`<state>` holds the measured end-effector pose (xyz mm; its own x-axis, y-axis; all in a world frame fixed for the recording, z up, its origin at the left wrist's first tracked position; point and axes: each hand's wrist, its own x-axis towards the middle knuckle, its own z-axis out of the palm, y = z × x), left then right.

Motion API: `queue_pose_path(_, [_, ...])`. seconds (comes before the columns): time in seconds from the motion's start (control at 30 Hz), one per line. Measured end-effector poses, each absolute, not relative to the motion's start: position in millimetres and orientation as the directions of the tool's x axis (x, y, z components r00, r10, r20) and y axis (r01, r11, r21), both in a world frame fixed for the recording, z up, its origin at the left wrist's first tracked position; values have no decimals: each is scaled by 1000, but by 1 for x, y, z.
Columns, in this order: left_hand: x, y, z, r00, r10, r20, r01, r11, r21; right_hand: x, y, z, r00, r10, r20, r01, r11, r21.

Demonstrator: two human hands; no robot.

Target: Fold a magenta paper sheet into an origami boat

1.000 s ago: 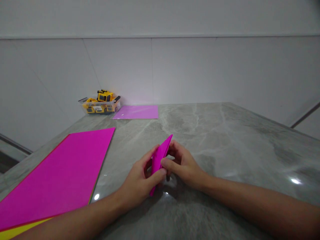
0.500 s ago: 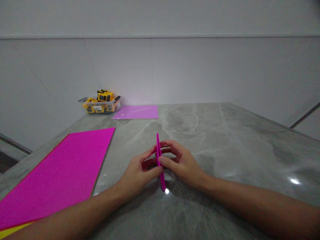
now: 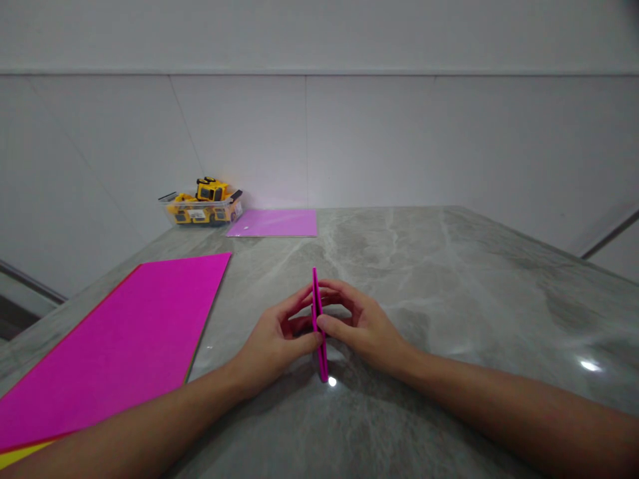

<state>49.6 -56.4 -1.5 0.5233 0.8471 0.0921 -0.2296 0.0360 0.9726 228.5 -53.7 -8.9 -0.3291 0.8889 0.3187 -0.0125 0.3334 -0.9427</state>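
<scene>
A narrow piece of folded magenta paper (image 3: 324, 364) stands on edge over the grey table, seen nearly end-on, so its folded shape is mostly hidden. From the left, my left hand (image 3: 277, 338) pinches it, thumb on the near side and fingers behind. My right hand (image 3: 367, 327) grips the same piece from the right, its thumb tip pressed against the layers. Thin gaps show between the layers. Left of my hands lies a stack of large magenta sheets (image 3: 134, 326), with red and yellow edges peeking out beneath.
At the back left, a clear plastic box (image 3: 200, 207) holds yellow toy trucks (image 3: 212, 191). Beside it a flat lilac sheet (image 3: 274, 223) lies near the wall. The marbled table (image 3: 449, 286) is glossy, with bright light reflections.
Both hands keep their hold on the folded paper. Its lower end has shifted slightly left, making it a little more upright; the camera view has moved slightly.
</scene>
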Motion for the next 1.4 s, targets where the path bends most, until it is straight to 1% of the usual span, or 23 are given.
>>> queue_pose_path(0.17, [49,-55,-3,491,868,72,-221,44,974,228,-54,-9,-325,896,302,-22,312,-950])
queue_pose_path(0.43, [48,-54,-3,507,859,73,-224,50,973,228,-55,-8,-311,906,287,-24,295,-955])
queue_pose_path(0.6, [47,-54,-4,499,866,36,-220,87,971,229,-54,-9,-315,903,293,-21,302,-953])
queue_pose_path(0.8, [47,-55,-5,473,881,18,-276,129,952,229,-54,-6,-302,906,296,29,319,-947])
queue_pose_path(1.0, [49,-57,0,439,899,-16,-331,178,926,231,-52,-8,-293,876,383,119,431,-895])
queue_pose_path(1.2, [50,-56,6,422,906,-19,-397,203,895,235,-49,-10,-305,857,415,148,473,-869])
queue_pose_path(1.27, [49,-55,6,423,906,-21,-401,208,892,237,-47,-10,-317,850,420,183,489,-853])
queue_pose_path(1.33, [48,-54,4,444,896,-20,-382,209,900,239,-47,-9,-342,819,460,232,549,-803])
queue_pose_path(1.4, [47,-53,0,486,874,-24,-348,218,912,241,-47,-8,-380,754,536,281,646,-710])
